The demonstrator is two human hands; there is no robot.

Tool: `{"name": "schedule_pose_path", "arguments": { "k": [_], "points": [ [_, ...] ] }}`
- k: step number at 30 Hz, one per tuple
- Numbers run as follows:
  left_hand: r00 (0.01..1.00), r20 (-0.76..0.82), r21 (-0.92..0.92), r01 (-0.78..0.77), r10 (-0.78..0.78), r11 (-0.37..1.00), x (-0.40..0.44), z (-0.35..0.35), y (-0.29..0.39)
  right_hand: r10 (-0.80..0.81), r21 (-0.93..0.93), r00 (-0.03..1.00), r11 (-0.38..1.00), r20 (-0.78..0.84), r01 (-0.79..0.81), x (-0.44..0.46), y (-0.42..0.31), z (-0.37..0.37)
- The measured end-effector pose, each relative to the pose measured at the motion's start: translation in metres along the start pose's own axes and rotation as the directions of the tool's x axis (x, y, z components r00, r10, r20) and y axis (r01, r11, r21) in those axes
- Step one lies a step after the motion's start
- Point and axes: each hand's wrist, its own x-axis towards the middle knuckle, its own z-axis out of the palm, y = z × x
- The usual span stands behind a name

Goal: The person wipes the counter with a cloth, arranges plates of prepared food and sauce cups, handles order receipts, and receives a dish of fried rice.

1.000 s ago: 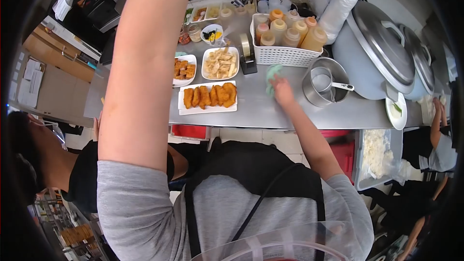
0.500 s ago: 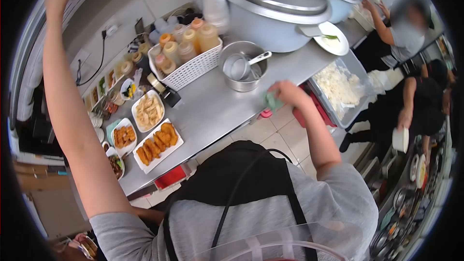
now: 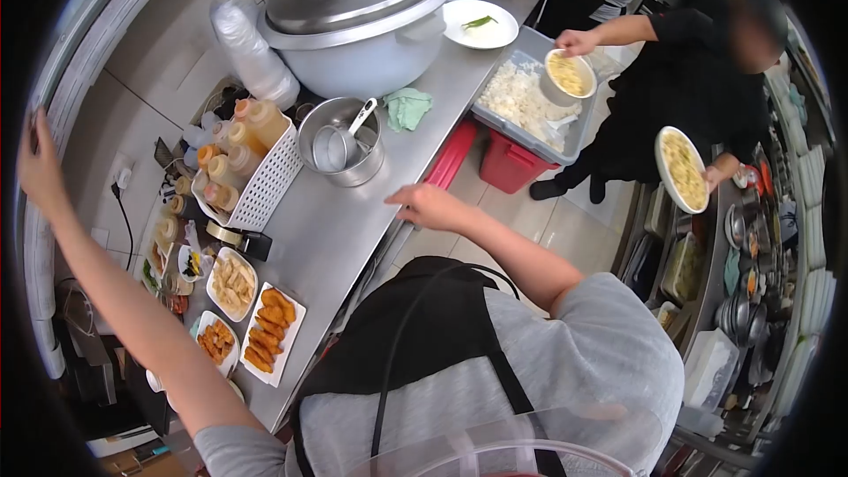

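My left hand (image 3: 41,163) is raised at the far left against the rail of paper slips (image 3: 66,106), fingers apart, with nothing seen in it. Over the counter's front edge is my right hand (image 3: 428,208), empty, its index finger stretched out. The crumpled green cloth (image 3: 408,109) lies on the steel counter (image 3: 322,234), beyond my right hand and beside a metal pot (image 3: 353,168). That pot holds a strainer with a white handle. Left of it, a white basket (image 3: 265,190) holds several sauce bottles.
A large lidded pot (image 3: 353,57) and a white plate (image 3: 455,31) stand at the back. Fried food fills a tray (image 3: 287,349) at the counter's near left. A rice bin (image 3: 570,146) is beside the counter. A co-worker in black (image 3: 680,79) carries two bowls at the right.
The view has swung to the right. My right hand has let go of the green cloth, which now lies on the counter. A co-worker in black has come nearer with two bowls.
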Motion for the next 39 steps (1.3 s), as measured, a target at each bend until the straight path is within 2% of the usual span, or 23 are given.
{"name": "schedule_pose_path", "arguments": {
  "k": [2, 4, 5, 6, 7, 8, 9, 10, 12, 13, 14, 16, 18, 21, 22, 23, 24, 27, 29, 32, 34, 36, 39],
  "points": [
    [0.974, -0.139, -0.138, -0.199, 0.18, 0.97, -0.048, 0.006, 0.03, 0.017, 0.07, 0.999, 0.997, 0.045, -0.02, -0.011, -0.014, -0.004],
    [0.984, 0.179, -0.434, 0.078, 0.002, 0.897, -0.124, 0.015, 0.08, 0.003, 0.165, 1.0, 0.986, 0.015, -0.005, -0.023, -0.034, -0.017],
    [0.876, 0.471, -0.344, 0.293, -0.106, 0.892, -0.166, 0.024, 0.096, 0.014, 0.169, 1.0, 0.986, 0.006, -0.015, -0.028, -0.045, -0.029],
    [0.746, 0.65, -0.416, 0.508, -0.144, 0.754, -0.207, 0.041, 0.106, 0.006, 0.199, 1.0, 0.98, -0.021, -0.002, -0.032, -0.056, -0.046],
    [0.732, 0.677, -0.431, 0.477, -0.074, 0.766, -0.235, 0.037, 0.136, -0.003, 0.226, 0.999, 0.974, -0.045, 0.013, -0.037, -0.064, -0.064],
    [0.661, 0.75, -0.539, 0.613, -0.002, 0.577, -0.275, 0.048, 0.146, 0.05, 0.165, 0.997, 0.986, -0.058, -0.04, -0.042, -0.069, -0.084],
    [0.495, 0.863, -0.453, 0.669, 0.102, 0.589, -0.287, 0.035, 0.169, 0.101, 0.103, 0.992, 0.99, -0.074, -0.093, -0.048, -0.069, -0.104],
    [0.34, 0.92, -0.39, 0.742, 0.196, 0.546, -0.303, 0.027, 0.188, 0.021, -0.038, 0.983, 0.999, -0.183, -0.028, -0.055, -0.063, -0.126],
    [0.148, 0.917, -0.336, 0.789, 0.371, 0.515, -0.346, 0.023, 0.219, 0.289, 0.072, 0.898, 0.957, -0.332, -0.281, -0.067, -0.065, -0.176],
    [0.07, 0.886, -0.338, 0.776, 0.459, 0.533, -0.365, 0.022, 0.232, 0.305, 0.028, 0.843, 0.945, -0.443, -0.327, -0.076, -0.037, -0.199],
    [-0.019, 0.85, -0.232, 0.884, 0.527, 0.406, -0.372, 0.014, 0.249, 0.356, 0.051, 0.785, 0.921, -0.506, -0.385, -0.088, -0.002, -0.224],
    [-0.021, 0.79, -0.23, 0.916, 0.613, 0.328, -0.409, 0.019, 0.272, 0.344, -0.086, 0.686, 0.856, -0.641, -0.509, -0.115, 0.057, -0.259],
    [-0.014, 0.764, -0.192, 0.95, 0.645, 0.248, -0.424, 0.022, 0.295, 0.492, -0.194, 0.609, 0.657, -0.622, -0.728, -0.143, 0.114, -0.273],
    [-0.113, 0.662, -0.163, 0.943, 0.741, 0.29, -0.423, 0.031, 0.329, 0.705, -0.239, 0.602, 0.553, -0.375, -0.798, -0.169, 0.167, -0.249],
    [-0.147, 0.665, -0.01, 0.979, 0.732, 0.206, -0.422, 0.031, 0.34, 0.878, 0.025, 0.412, 0.43, -0.243, -0.903, -0.17, 0.167, -0.235],
    [-0.181, 0.663, 0.143, 0.983, 0.727, 0.114, -0.422, 0.032, 0.349, 0.937, 0.254, 0.343, 0.349, -0.071, -0.902, -0.165, 0.151, -0.221],
    [-0.182, 0.666, 0.146, 0.983, 0.723, 0.112, -0.417, 0.034, 0.358, 0.907, 0.477, 0.418, 0.347, 0.047, -0.807, -0.16, 0.136, -0.208],
    [-0.211, 0.557, 0.392, 0.919, 0.803, -0.03, -0.409, 0.038, 0.381, 0.905, 0.493, 0.424, 0.383, -0.032, -0.781, -0.146, 0.119, -0.186],
    [0.064, 0.526, 0.548, 0.737, 0.848, -0.396, -0.414, 0.041, 0.394, 0.873, 0.537, 0.486, 0.426, -0.032, -0.729, -0.135, 0.102, -0.182],
    [0.135, 0.775, 0.343, 0.731, 0.618, -0.59, -0.391, 0.029, 0.38, 0.844, 0.474, 0.536, 0.483, -0.027, -0.736, -0.114, 0.079, -0.174],
    [0.142, 0.851, 0.257, 0.727, 0.506, -0.636, -0.375, 0.022, 0.362, 0.823, 0.472, 0.567, 0.507, -0.018, -0.721, -0.094, 0.063, -0.168],
    [0.022, 0.893, 0.274, 0.765, 0.449, -0.582, -0.362, 0.013, 0.337, 0.787, 0.354, 0.616, 0.586, -0.033, -0.729, -0.071, 0.042, -0.166],
    [-0.001, 0.935, 0.247, 0.721, 0.355, -0.647, -0.342, -0.003, 0.293, 0.66, 0.351, 0.751, 0.699, 0.018, -0.623, -0.027, 0.006, -0.162]
  ]
}}
